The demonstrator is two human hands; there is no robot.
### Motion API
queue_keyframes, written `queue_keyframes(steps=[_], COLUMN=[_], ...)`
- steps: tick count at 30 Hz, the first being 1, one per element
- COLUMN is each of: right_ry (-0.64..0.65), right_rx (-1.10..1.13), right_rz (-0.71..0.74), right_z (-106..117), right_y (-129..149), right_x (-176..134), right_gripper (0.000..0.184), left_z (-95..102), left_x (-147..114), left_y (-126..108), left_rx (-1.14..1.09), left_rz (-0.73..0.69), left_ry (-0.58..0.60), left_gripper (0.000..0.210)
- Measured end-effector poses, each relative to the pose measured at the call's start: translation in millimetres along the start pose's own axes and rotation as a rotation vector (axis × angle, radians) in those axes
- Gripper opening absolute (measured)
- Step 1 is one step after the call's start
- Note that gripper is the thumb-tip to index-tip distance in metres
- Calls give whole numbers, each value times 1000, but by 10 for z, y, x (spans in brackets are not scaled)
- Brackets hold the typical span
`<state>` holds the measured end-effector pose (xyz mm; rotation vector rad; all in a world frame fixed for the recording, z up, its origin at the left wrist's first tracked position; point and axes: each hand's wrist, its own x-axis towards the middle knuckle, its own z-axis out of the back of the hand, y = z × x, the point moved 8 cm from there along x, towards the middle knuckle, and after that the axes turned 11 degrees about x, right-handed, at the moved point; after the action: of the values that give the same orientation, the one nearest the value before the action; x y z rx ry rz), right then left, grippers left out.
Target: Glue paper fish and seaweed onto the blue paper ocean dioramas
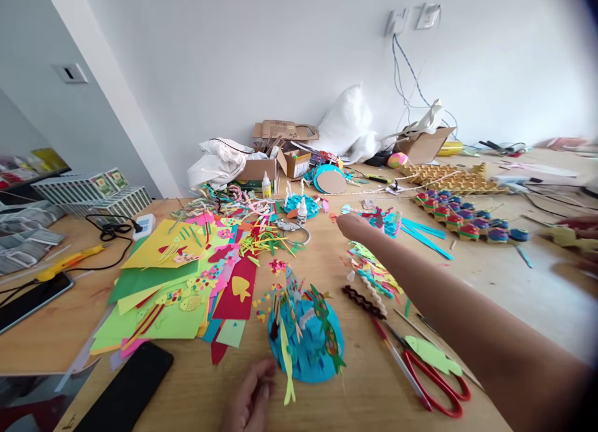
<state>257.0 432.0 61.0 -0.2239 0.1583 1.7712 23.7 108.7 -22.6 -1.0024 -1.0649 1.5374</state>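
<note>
My left hand point(252, 391) rests low at the table's front, fingers loosely bent and thumb a little apart, with nothing visible in it. Just beside it stands a round blue paper craft point(308, 351) with paper fish and a yellow-green strip upright on it; whether the fingertips touch its edge I cannot tell. My right arm stretches far across the table, and my right hand point(351, 225) is near a glue bottle point(301, 211) and a second blue craft point(299, 205). Its fingers are hidden behind the back of the hand.
Coloured paper sheets point(159, 323) and a black phone point(126, 388) lie at left. Red-handled scissors point(432, 382) and brown wavy strips point(364, 302) lie at right. Painted egg-carton pieces point(467, 217), cardboard boxes point(261, 169) and a white bag point(346, 121) are farther back.
</note>
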Motion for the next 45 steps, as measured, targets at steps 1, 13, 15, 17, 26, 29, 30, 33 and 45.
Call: queue_keyframes(steps=[1,13,15,17,26,29,30,33,45], right_ry=[8,98,109,108,15,-49,-64,-56,11], right_rx=[-12,-70,-63,-51,99,212,258,403,700], right_rz=[8,5,-5,-18,-88,-31,3,131,229], right_z=[-4,-270,-318,-358,-276,-167,-145,-177,-639], right_y=[-50,-342,-356,-372,-399,-240,-157,142,784], right_x=[-91,-735,-748,-755,-979,-1109,-1153,-1287,-1458], right_gripper=[31,28,27,27,24,16,16,14,24], left_z=[5,103,92,89,147,158,155,123,77], left_x=[5,-1,1,12,39,68,83,129,125], left_y=[24,-102,-82,-35,-177,-232,-228,-183,-220], left_rx=[-16,-139,-157,-181,-210,-225,-229,-216,-190], left_rz=[12,65,80,83,81,39,29,30,32], left_ry=[3,-23,-20,-26,-65,-116,-133,-150,-132], left_gripper=[34,38,39,41,43,42,42,44,42])
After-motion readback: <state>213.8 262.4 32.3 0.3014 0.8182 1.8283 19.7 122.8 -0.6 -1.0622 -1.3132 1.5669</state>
